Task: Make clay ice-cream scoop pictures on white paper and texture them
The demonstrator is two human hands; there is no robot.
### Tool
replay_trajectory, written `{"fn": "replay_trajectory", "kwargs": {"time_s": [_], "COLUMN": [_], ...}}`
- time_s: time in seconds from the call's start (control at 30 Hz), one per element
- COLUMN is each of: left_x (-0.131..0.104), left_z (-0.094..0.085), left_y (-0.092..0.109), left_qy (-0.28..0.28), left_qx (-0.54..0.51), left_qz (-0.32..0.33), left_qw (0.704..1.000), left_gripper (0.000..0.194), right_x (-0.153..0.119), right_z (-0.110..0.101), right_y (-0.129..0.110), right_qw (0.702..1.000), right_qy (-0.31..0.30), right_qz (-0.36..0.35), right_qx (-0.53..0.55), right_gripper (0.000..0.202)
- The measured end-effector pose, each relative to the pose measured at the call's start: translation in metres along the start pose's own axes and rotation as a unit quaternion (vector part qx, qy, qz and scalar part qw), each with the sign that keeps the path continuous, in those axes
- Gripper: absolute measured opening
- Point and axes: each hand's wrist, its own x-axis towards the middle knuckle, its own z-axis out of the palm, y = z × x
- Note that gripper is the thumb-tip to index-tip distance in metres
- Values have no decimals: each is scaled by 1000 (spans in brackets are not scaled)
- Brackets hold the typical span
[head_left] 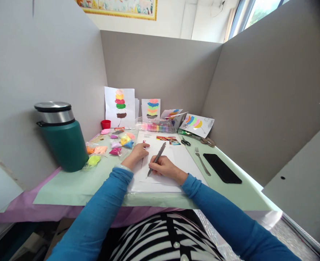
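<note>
Right hand [162,166] curled in a writing grip, thumb and fingers closed around a grey pen [160,151], with no gap left between them and the barrel. Everything turns on how that pen lies: its long axis slants, the upper end leaning away from the body and to the right, the tip pointing back toward the body and to the left. The tip sits just left of the gripping fingers, at the white paper [185,168] (whether it touches or hovers a hair above, I cannot tell). Left hand [140,155] rests palm down on the left part of the paper, loosely spread, with nothing visible in its grasp; its fingers lie farther from the body than the pen tip. The right hand is clearly the nearer one to the tip.

Beyond the hands, a printed colour picture [166,138] lies toward the paper's far edge. To the right come a fork [202,161], tines facing away, and a black phone-like slab [222,168]. To the left are bright clay-like packets [116,151], nearer the left hand, then a green flask [64,145] standing upright.
</note>
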Motion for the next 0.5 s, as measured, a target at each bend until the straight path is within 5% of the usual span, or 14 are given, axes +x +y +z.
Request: {"fn": "replay_trajectory", "kwargs": {"time_s": [0.5], "left_x": [1], "left_z": [1], "left_y": [-1], "left_qy": [-1], "left_qx": [13], "left_qz": [4], "left_qw": [1000], "left_gripper": [55], "right_x": [0], "right_z": [0], "right_y": [2], "right_qw": [1000], "right_qy": [2], "right_qz": [0], "right_qx": [1], "right_gripper": [13]}}
